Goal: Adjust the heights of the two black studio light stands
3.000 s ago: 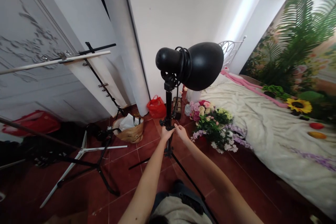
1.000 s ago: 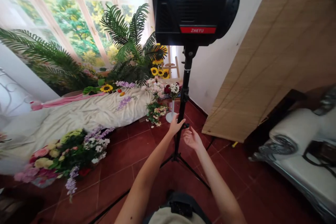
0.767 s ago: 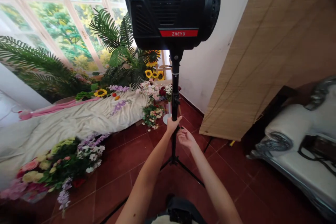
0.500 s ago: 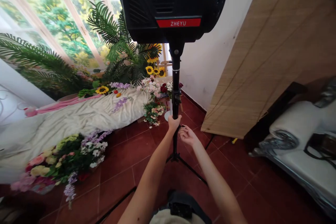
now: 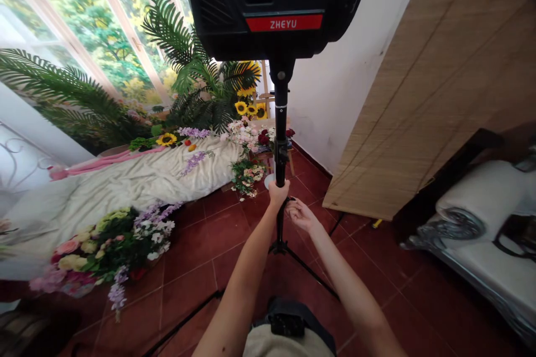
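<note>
A black studio light point(image 5: 268, 5) with a red label reading ZHEYU sits on top of a black light stand point(image 5: 281, 122) in front of me. My left hand point(image 5: 278, 192) is wrapped around the stand's pole. Just below it and to the right, my right hand point(image 5: 298, 214) is closed with curled fingers at a small black knob point(image 5: 292, 198) on the pole's side. The fingers partly hide that knob. Lower down, the stand's legs point(image 5: 312, 272) spread out over the floor.
Left of the stand lies a cream cloth point(image 5: 209, 173) with flowers, beside a flower arrangement point(image 5: 104, 245) and palm leaves point(image 5: 171, 39). A bamboo blind point(image 5: 389, 122) leans at the right. Beyond it stands a white sofa point(image 5: 481, 206). Red tiles point(image 5: 196, 256) cover the floor.
The view has shifted slightly, so the light sits a little higher in the picture. My left hand stays around the pole and my right hand stays at the knob.
</note>
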Available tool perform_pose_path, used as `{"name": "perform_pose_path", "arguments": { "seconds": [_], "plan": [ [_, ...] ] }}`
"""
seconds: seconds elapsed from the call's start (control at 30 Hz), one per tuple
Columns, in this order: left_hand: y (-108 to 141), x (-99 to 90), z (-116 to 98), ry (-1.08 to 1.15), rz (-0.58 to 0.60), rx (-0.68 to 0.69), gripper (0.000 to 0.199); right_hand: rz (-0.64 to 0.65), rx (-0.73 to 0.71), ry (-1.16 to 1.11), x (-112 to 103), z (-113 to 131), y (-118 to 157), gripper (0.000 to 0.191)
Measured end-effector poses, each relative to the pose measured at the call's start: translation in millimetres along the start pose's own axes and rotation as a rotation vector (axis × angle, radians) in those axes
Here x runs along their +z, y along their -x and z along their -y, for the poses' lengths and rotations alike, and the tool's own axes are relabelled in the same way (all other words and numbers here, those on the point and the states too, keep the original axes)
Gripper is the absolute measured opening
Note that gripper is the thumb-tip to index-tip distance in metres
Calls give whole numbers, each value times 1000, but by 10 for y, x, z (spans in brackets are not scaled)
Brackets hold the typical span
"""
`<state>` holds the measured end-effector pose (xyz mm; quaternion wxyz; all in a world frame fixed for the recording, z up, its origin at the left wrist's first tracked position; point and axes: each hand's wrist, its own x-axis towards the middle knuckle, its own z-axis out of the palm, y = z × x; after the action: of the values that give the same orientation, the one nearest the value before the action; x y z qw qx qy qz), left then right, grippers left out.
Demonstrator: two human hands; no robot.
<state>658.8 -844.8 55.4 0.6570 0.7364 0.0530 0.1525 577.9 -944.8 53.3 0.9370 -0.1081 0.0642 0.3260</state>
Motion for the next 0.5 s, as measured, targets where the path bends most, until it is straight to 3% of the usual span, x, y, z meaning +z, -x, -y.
{"name": "perform_pose_path", "arguments": {
  "seconds": [0.1,0.2,0.37,0.5],
  "plan": [
    [-5,8,13,8,-4,-8,24,27,-49,123,-32,1,6,30],
    [-3,6,2,9,-11,-1,25,42,-152,432,-29,9,10,32],
    [0,-9,-26,-2,8,14,25,-160,-408,1388,85,89,57,40],
    [5,-19,-54,-2,-3,2,26,-355,-524,2169,175,158,136,24]
  ]
}}
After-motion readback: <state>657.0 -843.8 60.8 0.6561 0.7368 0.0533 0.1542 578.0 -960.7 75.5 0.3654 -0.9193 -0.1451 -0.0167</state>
